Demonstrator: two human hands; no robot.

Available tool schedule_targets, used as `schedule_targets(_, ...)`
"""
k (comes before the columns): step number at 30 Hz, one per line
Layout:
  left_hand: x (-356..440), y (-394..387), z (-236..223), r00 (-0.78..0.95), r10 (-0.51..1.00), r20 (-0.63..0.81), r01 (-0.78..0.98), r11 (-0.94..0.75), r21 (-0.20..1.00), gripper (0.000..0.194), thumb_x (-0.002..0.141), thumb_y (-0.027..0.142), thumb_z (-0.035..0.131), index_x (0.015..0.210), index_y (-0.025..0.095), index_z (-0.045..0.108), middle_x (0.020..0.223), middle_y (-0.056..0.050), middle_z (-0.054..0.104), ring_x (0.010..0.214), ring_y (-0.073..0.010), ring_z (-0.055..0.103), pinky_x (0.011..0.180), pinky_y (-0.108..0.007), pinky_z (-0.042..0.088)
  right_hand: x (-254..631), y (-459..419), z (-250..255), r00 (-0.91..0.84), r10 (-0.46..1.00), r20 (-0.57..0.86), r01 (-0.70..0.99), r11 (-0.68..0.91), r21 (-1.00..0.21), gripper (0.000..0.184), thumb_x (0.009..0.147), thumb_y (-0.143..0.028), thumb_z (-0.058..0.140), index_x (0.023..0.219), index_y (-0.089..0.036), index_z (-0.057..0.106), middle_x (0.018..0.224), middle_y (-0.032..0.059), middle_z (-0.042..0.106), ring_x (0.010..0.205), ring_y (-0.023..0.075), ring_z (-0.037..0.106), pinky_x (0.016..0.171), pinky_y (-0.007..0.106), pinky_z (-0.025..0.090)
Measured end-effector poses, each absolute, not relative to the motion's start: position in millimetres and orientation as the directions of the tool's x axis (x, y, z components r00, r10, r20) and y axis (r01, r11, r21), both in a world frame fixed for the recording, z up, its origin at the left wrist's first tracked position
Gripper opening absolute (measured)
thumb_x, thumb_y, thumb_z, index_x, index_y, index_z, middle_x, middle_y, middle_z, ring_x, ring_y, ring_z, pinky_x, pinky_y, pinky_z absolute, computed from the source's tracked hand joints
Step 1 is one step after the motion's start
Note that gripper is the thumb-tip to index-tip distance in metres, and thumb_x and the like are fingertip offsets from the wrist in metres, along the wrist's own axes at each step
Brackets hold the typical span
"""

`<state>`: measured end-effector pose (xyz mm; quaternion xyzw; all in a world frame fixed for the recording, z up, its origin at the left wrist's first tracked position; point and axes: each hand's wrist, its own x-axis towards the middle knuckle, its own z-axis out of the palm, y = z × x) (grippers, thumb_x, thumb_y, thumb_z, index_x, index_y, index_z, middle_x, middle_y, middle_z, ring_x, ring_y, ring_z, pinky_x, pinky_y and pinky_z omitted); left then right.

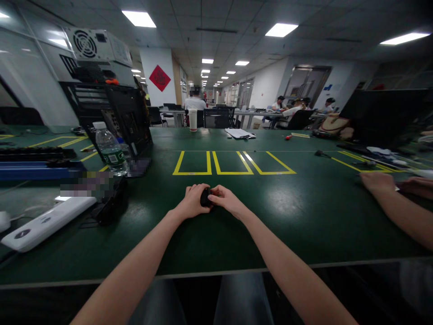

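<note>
Just in front of me, above the near middle of the green table, both hands are around a small black rounded object, much like a computer mouse. My left hand wraps it from the left, fingers over its top and thumb below. From the right, my right hand pinches its side between thumb and fingers. The hands cover most of the object, so its exact kind cannot be made out. Beyond the hands, yellow tape outlines mark three bays on the tabletop.
On the left are a white power strip, a water bottle and an open computer case. A white cup and clipboard stand farther back. Another person's hands work at the right.
</note>
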<state>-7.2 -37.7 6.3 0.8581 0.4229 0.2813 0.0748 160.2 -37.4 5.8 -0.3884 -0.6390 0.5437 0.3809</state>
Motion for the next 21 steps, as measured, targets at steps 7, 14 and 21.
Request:
schedule_targets(7,-9.2,-39.1,7.7,0.495,0.759,0.423,0.671,-0.643,0.370,0.055,0.061,0.035,0.063,0.109,0.022,0.039,0.100,-0.003,0.051,0.090,-0.0228,0.046,0.079,-0.037,0.031,160.4,-42.0,11.2,-0.421,0.902,0.091,0.072,0.134,-0.988,0.031,0.066,-0.033,0.062,0.091,-0.020,0.050,0.093,0.0023,0.054,0.090,0.0167,0.051,0.079,0.035,0.043)
schedule_targets(14,-7.1,-41.3,9.8,0.479,0.777,0.409,0.668,-0.625,0.405,0.056,0.060,0.036,0.064,0.109,0.023,0.039,0.102,-0.003,0.051,0.092,-0.0228,0.046,0.081,-0.037,0.030,157.3,-40.2,8.9,-0.369,0.929,0.039,0.085,0.076,-0.993,0.031,0.069,-0.035,0.058,0.093,-0.019,0.049,0.094,0.0038,0.054,0.090,0.0165,0.051,0.078,0.033,0.044)
schedule_targets(21,-7.4,-41.7,10.6,0.468,0.795,0.386,0.681,-0.603,0.417,0.055,0.060,0.037,0.063,0.108,0.023,0.040,0.101,-0.003,0.051,0.091,-0.0231,0.047,0.081,-0.037,0.031,162.3,-41.5,11.5,-0.422,0.905,0.056,0.146,0.128,-0.981,0.033,0.065,-0.032,0.063,0.092,-0.020,0.049,0.095,0.0033,0.054,0.090,0.0173,0.052,0.078,0.036,0.043)
